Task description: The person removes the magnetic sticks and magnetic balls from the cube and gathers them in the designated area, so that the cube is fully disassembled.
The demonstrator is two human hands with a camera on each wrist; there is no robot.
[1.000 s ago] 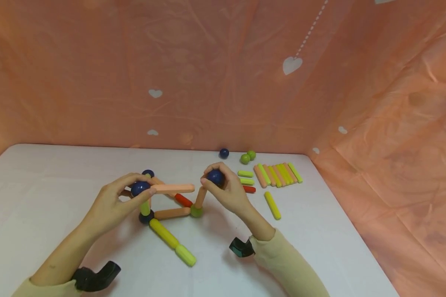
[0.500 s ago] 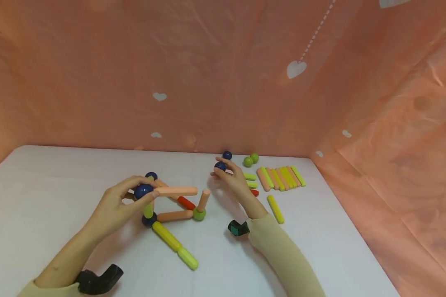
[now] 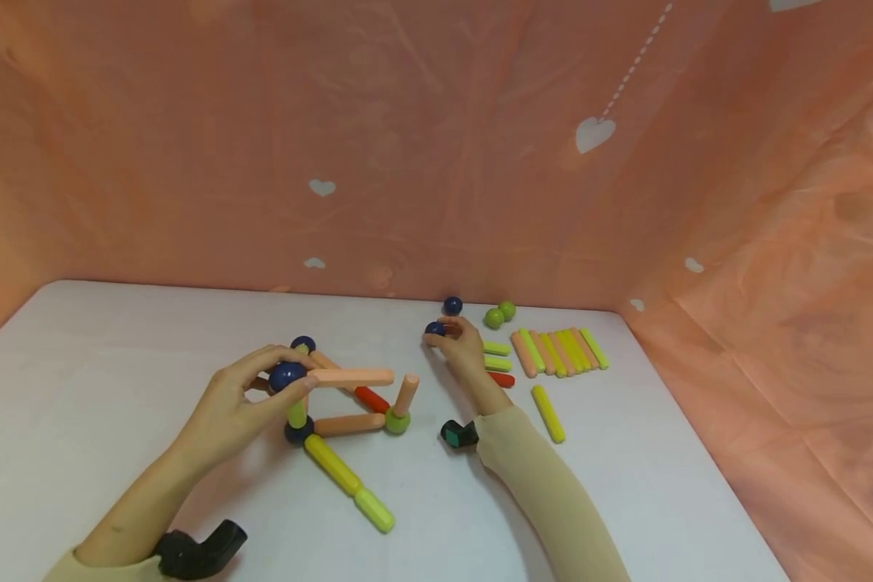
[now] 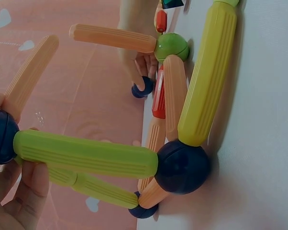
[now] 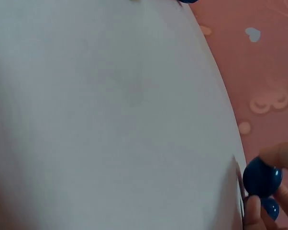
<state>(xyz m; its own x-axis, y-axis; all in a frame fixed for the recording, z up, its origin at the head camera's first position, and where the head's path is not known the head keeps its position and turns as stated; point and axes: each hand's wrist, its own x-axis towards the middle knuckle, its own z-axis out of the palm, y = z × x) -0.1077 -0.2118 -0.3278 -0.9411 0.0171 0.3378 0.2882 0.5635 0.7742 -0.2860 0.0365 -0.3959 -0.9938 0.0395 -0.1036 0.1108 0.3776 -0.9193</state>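
My left hand (image 3: 236, 404) grips a dark blue ball (image 3: 287, 377) at the top of a frame of sticks and balls. A peach stick (image 3: 356, 377) juts rightward from that ball. Below it, a light green stick (image 4: 86, 153) runs down to another dark blue ball (image 4: 183, 166) on the table. At the frame's right corner, a peach stick (image 3: 406, 396) stands up from a green ball (image 3: 397, 420), its top end bare. Toward the back of the table, my right hand (image 3: 466, 352) pinches a loose dark blue ball (image 5: 262, 177) between thumb and fingers.
Behind the right hand lie a dark blue ball (image 3: 453, 305) and two green balls (image 3: 495, 318). A row of several coloured sticks (image 3: 560, 352) is to their right, with a single yellow stick (image 3: 549, 413) nearer. Orange cloth (image 3: 436, 145) hangs behind the white table (image 3: 153, 339).
My right hand has carried its dark blue ball from the top of the upright peach stick toward the back of the table. My left hand keeps its grip; the whole head view has shifted slightly.
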